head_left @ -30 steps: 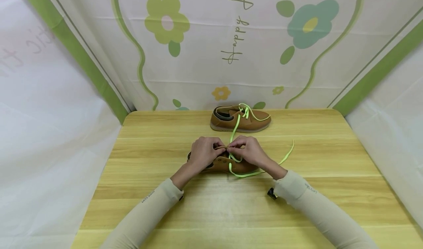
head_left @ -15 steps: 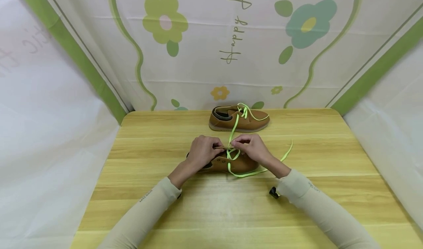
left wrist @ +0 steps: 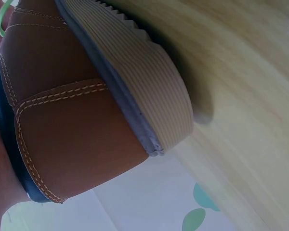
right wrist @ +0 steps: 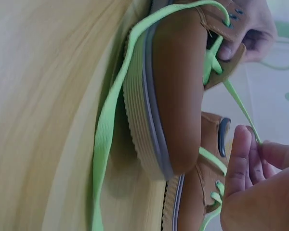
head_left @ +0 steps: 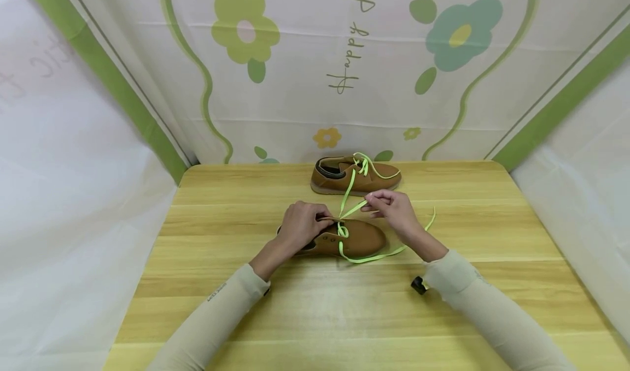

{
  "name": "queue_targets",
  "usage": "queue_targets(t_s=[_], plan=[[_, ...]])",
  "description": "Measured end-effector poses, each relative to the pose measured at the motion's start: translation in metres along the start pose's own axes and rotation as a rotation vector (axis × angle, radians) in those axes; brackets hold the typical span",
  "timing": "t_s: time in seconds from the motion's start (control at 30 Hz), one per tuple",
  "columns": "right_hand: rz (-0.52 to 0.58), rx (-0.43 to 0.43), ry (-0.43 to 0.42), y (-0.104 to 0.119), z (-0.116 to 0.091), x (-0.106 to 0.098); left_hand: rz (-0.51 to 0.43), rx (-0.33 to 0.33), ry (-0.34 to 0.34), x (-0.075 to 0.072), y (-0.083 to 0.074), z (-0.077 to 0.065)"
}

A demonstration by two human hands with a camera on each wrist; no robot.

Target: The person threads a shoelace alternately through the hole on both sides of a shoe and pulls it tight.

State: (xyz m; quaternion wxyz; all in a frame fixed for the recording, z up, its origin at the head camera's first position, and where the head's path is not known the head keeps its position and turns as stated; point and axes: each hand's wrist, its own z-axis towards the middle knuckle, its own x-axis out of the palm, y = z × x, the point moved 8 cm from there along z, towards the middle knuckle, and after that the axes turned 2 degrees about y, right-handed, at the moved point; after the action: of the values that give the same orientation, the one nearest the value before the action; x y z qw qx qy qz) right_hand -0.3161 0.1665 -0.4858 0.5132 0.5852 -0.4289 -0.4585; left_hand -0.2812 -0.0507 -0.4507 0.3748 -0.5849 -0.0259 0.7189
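Note:
A brown leather shoe [head_left: 364, 238] with a pale ribbed sole lies on the table, toe to the right. My left hand [head_left: 302, 226] pinches the far eyelet flap of this shoe between thumb and fingers. Off to the right and a little above the toe, my right hand [head_left: 394, 209] pinches a neon green shoelace [head_left: 353, 209] that runs taut from that flap. In the right wrist view the lace [right wrist: 238, 101] stretches from an eyelet to the thumb and fingertips. The lace's other length [head_left: 369, 260] trails along the near side. In the left wrist view the shoe's heel [left wrist: 72, 144] fills much of the picture.
A second brown shoe [head_left: 384, 180] with green laces stands at the table's back edge, behind the first. The wooden table [head_left: 315, 316] reaches toward me. White printed cloth walls [head_left: 295, 86] enclose the back and sides.
My right hand has moved from the eyelet flap out to the right and slightly up, drawing the lace through; the loop over the tongue has shrunk. My left hand has stayed on the flap.

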Motion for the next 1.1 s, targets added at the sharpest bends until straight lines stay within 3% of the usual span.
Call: queue_targets(t_s=[0.47, 1.1], plan=[[0.187, 0.035, -0.102, -0.002, -0.009, -0.053, -0.009, -0.003, -0.004, 0.0, 0.0, -0.001], [0.224, 0.066, -0.202, -0.009, -0.021, -0.115, -0.003, -0.024, 0.005, 0.001, 0.0, -0.002]])
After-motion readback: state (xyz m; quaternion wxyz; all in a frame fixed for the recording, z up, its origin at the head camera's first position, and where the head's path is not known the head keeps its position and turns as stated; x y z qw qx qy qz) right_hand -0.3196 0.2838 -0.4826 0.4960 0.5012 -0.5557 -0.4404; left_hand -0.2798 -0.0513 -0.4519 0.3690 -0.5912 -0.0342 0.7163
